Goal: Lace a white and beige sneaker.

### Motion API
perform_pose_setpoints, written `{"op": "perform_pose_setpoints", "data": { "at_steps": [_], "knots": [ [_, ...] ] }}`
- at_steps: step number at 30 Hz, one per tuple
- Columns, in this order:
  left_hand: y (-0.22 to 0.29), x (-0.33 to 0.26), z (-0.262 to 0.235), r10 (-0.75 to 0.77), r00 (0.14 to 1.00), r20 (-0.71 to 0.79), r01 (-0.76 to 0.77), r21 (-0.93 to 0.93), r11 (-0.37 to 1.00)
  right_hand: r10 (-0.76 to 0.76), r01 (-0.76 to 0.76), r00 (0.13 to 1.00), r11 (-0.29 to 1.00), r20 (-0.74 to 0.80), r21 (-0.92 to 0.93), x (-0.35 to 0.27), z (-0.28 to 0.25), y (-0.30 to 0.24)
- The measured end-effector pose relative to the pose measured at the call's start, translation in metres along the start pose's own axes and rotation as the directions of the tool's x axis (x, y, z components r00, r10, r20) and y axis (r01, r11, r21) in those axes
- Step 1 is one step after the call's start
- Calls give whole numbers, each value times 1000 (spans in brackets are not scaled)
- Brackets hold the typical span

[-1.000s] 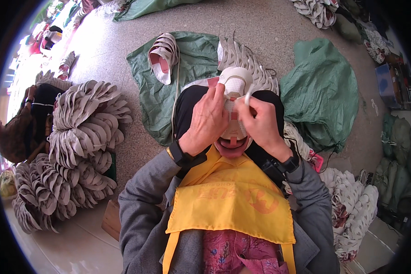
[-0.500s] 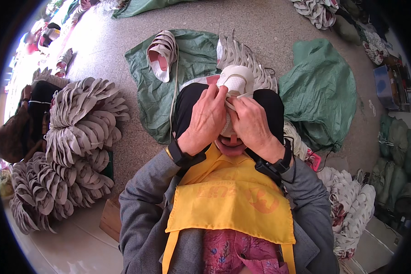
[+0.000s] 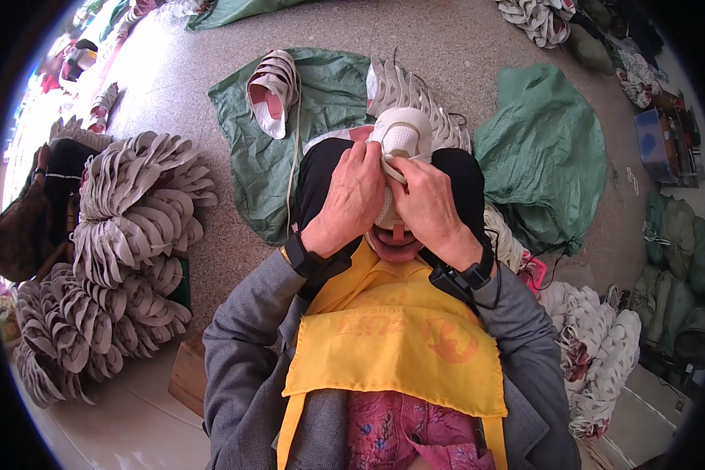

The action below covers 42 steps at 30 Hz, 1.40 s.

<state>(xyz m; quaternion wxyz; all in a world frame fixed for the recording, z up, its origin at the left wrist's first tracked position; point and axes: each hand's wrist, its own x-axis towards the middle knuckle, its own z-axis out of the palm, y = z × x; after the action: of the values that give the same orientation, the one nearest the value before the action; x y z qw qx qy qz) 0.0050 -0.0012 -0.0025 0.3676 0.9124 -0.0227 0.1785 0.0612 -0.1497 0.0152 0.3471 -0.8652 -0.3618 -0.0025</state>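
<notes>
A white shoe upper (image 3: 406,129) with a mesh toe lies between my knees, toe pointing away and its pink-lined opening toward me. My left hand (image 3: 348,196) is closed on the upper's left edge, fingertips pinched near the lacing area. From the right, my right hand (image 3: 429,202) pinches a pale flat shoelace (image 3: 394,170) at the middle of the upper. The two hands nearly touch, and they hide most of the upper's middle. Another length of lace (image 3: 295,153) hangs down over green sheeting on the left.
A laced shoe upper (image 3: 272,94) lies on the green sheet (image 3: 235,117) ahead. Beyond my knees stands a row of white uppers (image 3: 415,90). Stacked uppers (image 3: 133,211) fill the left; more white ones (image 3: 595,345) lie right. A green sack (image 3: 544,149) sits front right.
My right fingers have shifted slightly on the lace, and a loop of it shows more clearly. My left hand stays at the upper's edge. The whole view has moved slightly.
</notes>
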Motion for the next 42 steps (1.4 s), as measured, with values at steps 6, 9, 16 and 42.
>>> {"op": "perform_pose_setpoints", "data": {
  "at_steps": [6,9,16,42],
  "knots": [
    [-8,0,6,9,998,-68,-12,-53,999,12,-12,1000,1000,-15,-5,1,1,0],
    [-7,0,4,1,996,-89,-10,-101,995,19,-19,999,1000,-26,7,1,1,-1],
    [-5,-1,7,-24,990,-137,1,-169,986,37,-37,999,999,-39,11,1,1,-1],
    [-1,0,12,-48,991,-126,36,-95,995,170,-272,953,843,250,464,-53,-131,-77]
  ]
}}
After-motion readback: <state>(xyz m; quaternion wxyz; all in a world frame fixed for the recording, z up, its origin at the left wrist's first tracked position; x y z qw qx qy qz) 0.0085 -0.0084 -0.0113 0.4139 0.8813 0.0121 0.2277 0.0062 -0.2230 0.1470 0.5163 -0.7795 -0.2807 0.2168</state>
